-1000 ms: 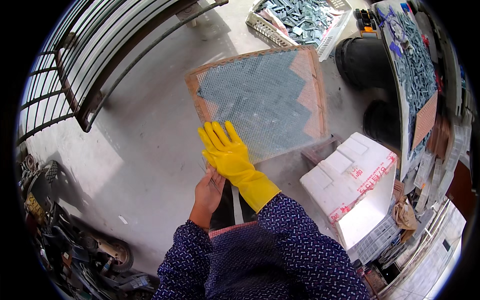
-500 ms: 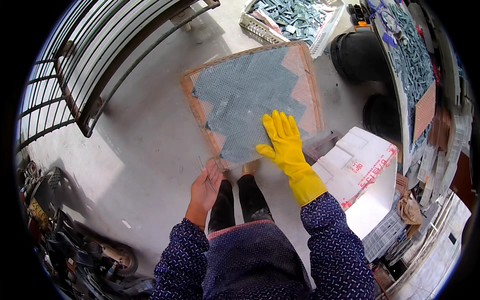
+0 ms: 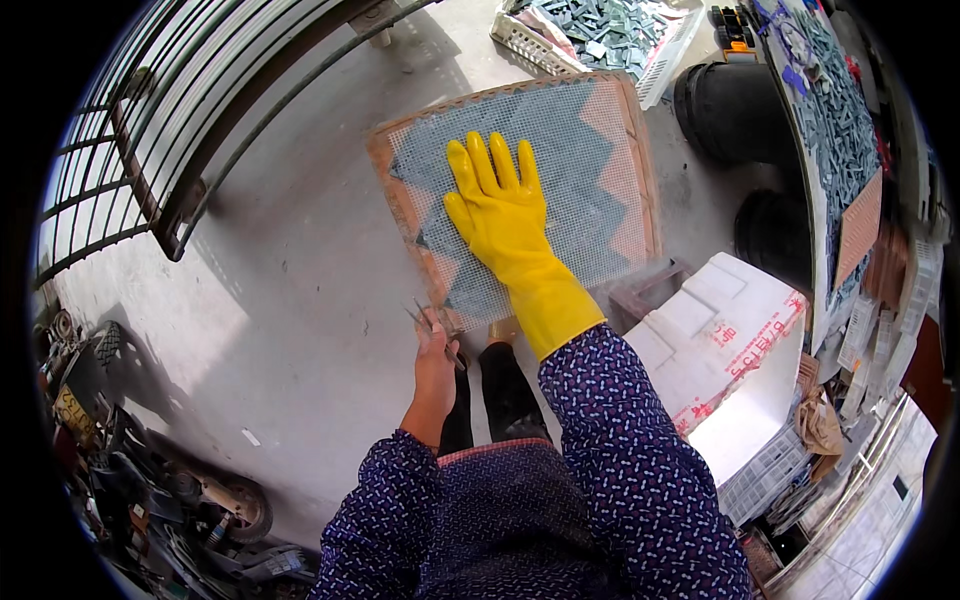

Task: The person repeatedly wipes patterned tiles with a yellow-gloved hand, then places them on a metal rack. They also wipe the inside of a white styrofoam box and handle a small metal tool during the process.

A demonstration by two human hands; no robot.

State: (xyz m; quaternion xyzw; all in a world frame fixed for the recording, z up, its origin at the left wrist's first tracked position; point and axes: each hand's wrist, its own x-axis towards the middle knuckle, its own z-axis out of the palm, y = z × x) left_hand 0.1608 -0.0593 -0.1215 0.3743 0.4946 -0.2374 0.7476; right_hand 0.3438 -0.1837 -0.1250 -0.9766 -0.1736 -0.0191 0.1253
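Note:
A square orange-brown mould board [image 3: 640,190] lies on the concrete floor, covered with white mesh over grey mosaic tiles laid in a zigzag. My right hand [image 3: 495,205], in a yellow rubber gloves, presses flat on the mesh near the board's middle, fingers spread. My bare left hand [image 3: 435,345] is at the board's near left corner and grips a thin metal tool that looks like tweezers [image 3: 428,320].
A white basket of grey tile pieces [image 3: 600,25] sits beyond the board. A white foam box [image 3: 725,340] stands at my right. Black round tubs [image 3: 730,105] and a long table with tiles [image 3: 840,130] lie to the right. A metal railing [image 3: 180,120] runs at left, clutter at lower left.
My gloved right hand has moved from the board's near edge onto its middle and now lies flat on the mesh. The view has shifted closer to the board.

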